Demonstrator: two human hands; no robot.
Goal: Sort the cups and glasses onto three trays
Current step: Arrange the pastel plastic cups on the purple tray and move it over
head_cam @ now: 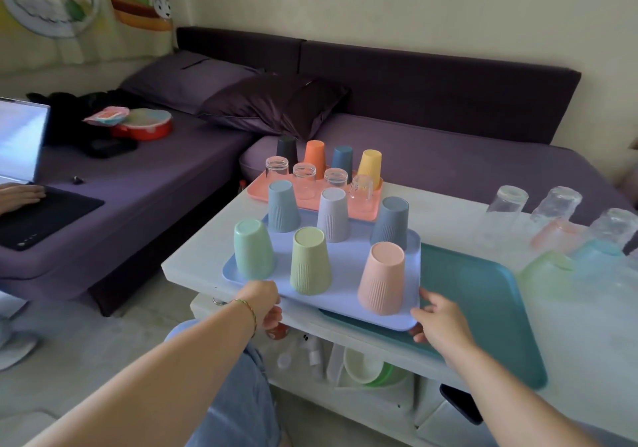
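**Lavender tray being held by both hands at its near edge**

Lavender plastic is filling the middle of the view: the left hand [264,303] is gripping the lavender tray [345,263] at its seven o'clock corner, with the fingers curling under the rim. The right hand [436,319] is pinching the five o'clock corner, thumb on top and fingers beneath.

Six upturned cups are standing on this tray. The mint cup [253,249], lime cup [309,260] and pink cup [381,277] are forming the near row. The blue-grey cup [283,206], lilac cup [333,213] and slate cup [390,224] are forming the far row.

The tray is overlapping the left part of a teal tray [483,301], which is lying flat on the pale tabletop [207,260] and reaching out toward four o'clock. At twelve o'clock a salmon tray [259,191] is carrying four upturned clear glasses [304,175] and, behind them, a black cup [287,149], orange cup [315,158], navy cup [342,160] and yellow cup [369,167].

At two to three o'clock, more glasses [507,201] and pastel cups [545,274] are standing loose on the tabletop, blurred. A purple sofa [448,156] is running behind everything.
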